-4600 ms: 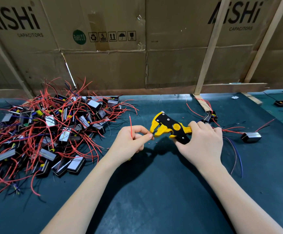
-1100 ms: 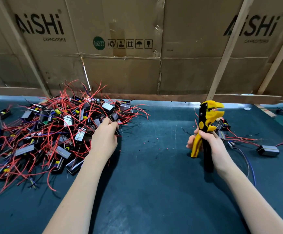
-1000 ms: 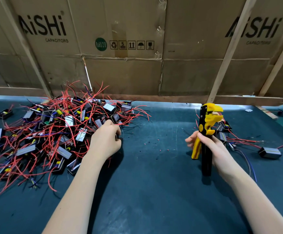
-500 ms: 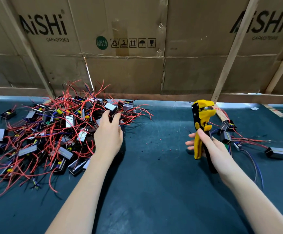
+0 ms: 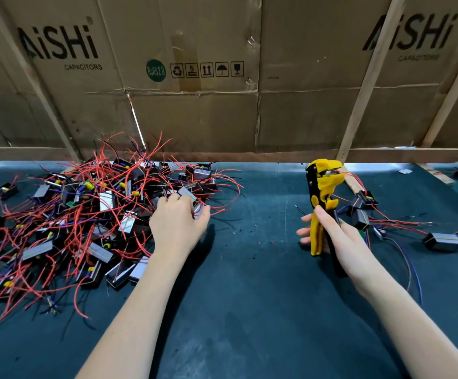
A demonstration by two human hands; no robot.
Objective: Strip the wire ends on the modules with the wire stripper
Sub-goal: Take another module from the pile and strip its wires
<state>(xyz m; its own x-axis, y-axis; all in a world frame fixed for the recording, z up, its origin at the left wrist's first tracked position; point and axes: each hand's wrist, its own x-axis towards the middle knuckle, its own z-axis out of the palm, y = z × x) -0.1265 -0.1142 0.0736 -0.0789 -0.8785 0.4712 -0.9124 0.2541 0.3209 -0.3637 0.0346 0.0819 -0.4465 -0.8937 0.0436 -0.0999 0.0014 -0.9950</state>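
Note:
A tangled pile of small black-and-grey modules with red wires (image 5: 91, 214) covers the left of the dark green table (image 5: 249, 296). My left hand (image 5: 177, 225) reaches into the pile's right edge, its fingers curled over a grey module (image 5: 196, 205) with the thumb beside it. My right hand (image 5: 337, 239) grips the yellow-and-black wire stripper (image 5: 321, 198) by its handles and holds it upright, jaws on top. The jaws stand in front of red wires, and nothing is seen clamped in them.
A few modules with red and blue wires (image 5: 441, 240) lie to the right of the stripper. Small red and black bits of insulation (image 5: 252, 231) dot the table between my hands. A cardboard wall (image 5: 222, 110) with wooden battens (image 5: 364, 91) closes off the back.
The wire held at the stripper's jaws earlier is gone from my left hand, which moved into the pile and has curled over a module. My right hand turned the stripper upright.

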